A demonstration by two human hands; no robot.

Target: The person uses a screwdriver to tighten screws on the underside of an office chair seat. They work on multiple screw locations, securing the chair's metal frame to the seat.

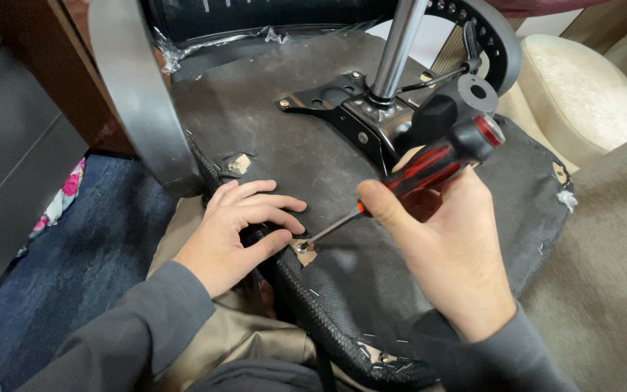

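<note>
On the upturned chair seat (270,138), left of its metal column (397,51), the left hand (237,229) is pressing down with spread fingers, gripping nothing. To the right, the right hand (448,247) is closing around the red-and-black screwdriver (429,163), its tip sitting in a screw (301,247) at the seat's near edge. A slipping tip could be jabbing the thumb just beside it, though open room is lying toward the column.

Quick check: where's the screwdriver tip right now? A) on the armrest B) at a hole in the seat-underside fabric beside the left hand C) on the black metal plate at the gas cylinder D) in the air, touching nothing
B: the right hand angles the screwdriver down so its tip meets the torn hole in the seat underside, beside the left hand.
</note>
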